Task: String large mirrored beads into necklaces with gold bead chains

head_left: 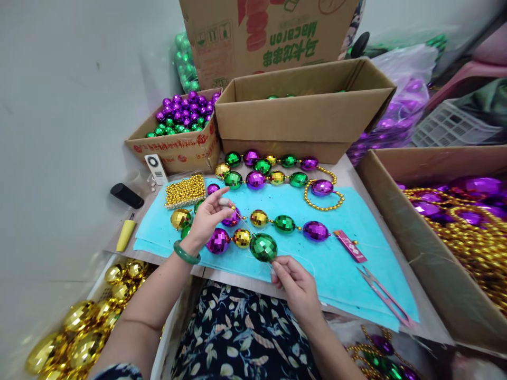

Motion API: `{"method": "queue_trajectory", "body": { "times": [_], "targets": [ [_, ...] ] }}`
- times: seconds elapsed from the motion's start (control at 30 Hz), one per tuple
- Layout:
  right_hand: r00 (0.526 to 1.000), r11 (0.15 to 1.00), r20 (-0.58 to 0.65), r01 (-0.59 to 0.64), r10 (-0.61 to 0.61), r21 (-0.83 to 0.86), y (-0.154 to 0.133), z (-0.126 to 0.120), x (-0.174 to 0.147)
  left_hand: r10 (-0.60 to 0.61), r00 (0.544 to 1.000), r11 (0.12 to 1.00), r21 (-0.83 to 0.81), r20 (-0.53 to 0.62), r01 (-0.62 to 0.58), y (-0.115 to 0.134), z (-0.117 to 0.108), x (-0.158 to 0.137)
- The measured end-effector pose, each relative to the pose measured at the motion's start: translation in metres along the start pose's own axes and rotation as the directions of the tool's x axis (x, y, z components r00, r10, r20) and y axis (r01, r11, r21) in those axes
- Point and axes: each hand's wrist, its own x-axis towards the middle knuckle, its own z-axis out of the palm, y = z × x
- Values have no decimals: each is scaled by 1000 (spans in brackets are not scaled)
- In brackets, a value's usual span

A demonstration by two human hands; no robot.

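A thin string runs from my left hand (209, 219) to a large faceted green bead (263, 247). My left thumb and forefinger pinch that string beside a tiny gold bead. At the green bead's lower end, my right hand (291, 277) has its fingertips closed on the string or the bead's tip; which one is hidden. Around them, a strand of purple, gold and green beads, with a purple bead (316, 230) at its right end, lies on the blue cloth (253, 203). Beyond it rests another bead strand (255, 180) with a gold small-bead loop.
A box of small gold beads (185, 190) sits at left. Thread snips (386, 298) and a pink packet (350, 246) lie at right. Cardboard boxes (289, 119) line the back, and a carton (412, 248) of beads stands right. Large gold beads (85, 332) fill a bin lower left.
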Motion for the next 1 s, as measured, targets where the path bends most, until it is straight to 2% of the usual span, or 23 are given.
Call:
{"method": "queue_trajectory", "body": {
  "times": [0.1, 0.2, 0.33, 0.43, 0.53, 0.6, 0.7, 0.8, 0.87, 0.9, 0.93, 0.97, 1.0],
  "targets": [
    [999, 999, 2, -33, 33, 35, 5, 3, 4, -149, 987, 988, -34, 63, 151, -7, 9, -4],
    [998, 997, 12, -70, 69, 18, 14, -2, 10, -191, 977, 981, 57, 100, 186, -16, 19, -6],
    [999, 976, -34, -32, 25, -214, 23, -24, 20, -127, 986, 979, 172, 110, 107, -16, 34, -4],
    [992, 941, -119, 0, -43, -340, 14, -37, 23, -87, 987, 971, 233, 137, 54, -12, 46, -1],
    [976, 954, -160, 95, -146, -286, -4, -36, 26, -68, 981, 962, 271, 183, 16, -9, 58, 1],
    [977, 963, -128, 138, -171, -232, -13, -30, 29, -54, 974, 961, 275, 221, -9, -6, 68, 0],
    [987, 977, -96, 111, -130, -185, -16, -23, 36, -14, 963, 960, 273, 269, -63, 1, 78, 0],
    [989, 989, -121, 75, -90, -126, -12, -23, 40, 60, 943, 923, 341, 327, -177, 7, 73, 15],
    [987, 994, -142, 67, -79, -89, -9, -27, 41, 149, 934, 806, 508, 324, -305, 8, 55, 40],
    [985, 995, -156, 64, -76, -78, -8, -30, 40, 184, 933, 687, 638, 310, -348, 7, 42, 56],
    [983, 996, -171, 61, -73, -70, -7, -33, 39, 224, 937, 530, 773, 268, -348, 6, 27, 72],
    [980, 996, -189, 58, -69, -63, -8, -36, 37, 208, 953, 324, 904, 219, -279, 3, 11, 88],
    [976, 997, -206, 56, -66, -54, -8, -39, 35, 142, 977, 113, 977, 162, -178, 0, -5, 102]
  ]
}}
